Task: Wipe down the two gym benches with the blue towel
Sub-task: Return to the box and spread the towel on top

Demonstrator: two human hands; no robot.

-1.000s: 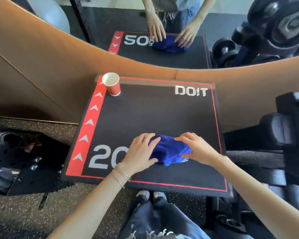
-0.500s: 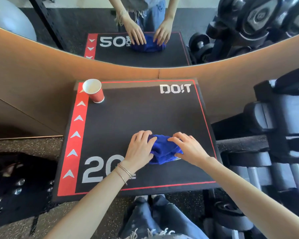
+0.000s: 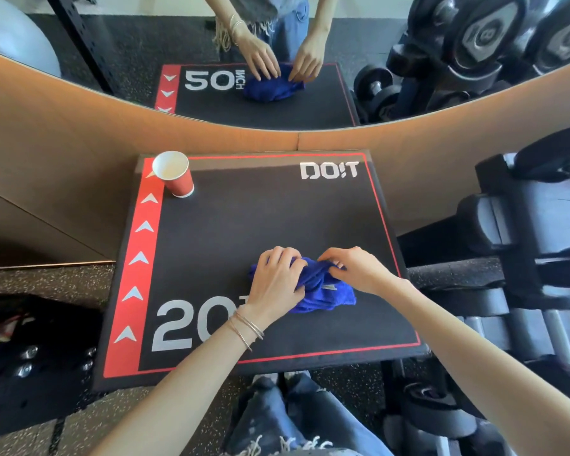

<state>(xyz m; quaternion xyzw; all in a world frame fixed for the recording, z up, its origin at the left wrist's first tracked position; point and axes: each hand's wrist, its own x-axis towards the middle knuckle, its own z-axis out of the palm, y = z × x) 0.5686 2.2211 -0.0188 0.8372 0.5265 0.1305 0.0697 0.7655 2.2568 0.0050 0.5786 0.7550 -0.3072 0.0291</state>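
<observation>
Head view. Both hands gather a bunched blue towel (image 3: pixel 323 291) on the black counter (image 3: pixel 244 232), near its front right part. The left hand (image 3: pixel 278 279) grips the towel's left side, fingers curled into the cloth; the right hand (image 3: pixel 356 269) pinches its upper right folds. A red paper cup (image 3: pixel 175 176) stands upright at the far left corner. Dumbbells (image 3: pixel 524 225) lie to the right.

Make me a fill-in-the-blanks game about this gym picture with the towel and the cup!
1. Both hands, the left hand and the right hand, are bunching up a towel coloured ____.
2. The paper cup stands on the box's far ____ corner.
3. The big number printed on the box is ____.

Missing words: blue; left; 20
</observation>
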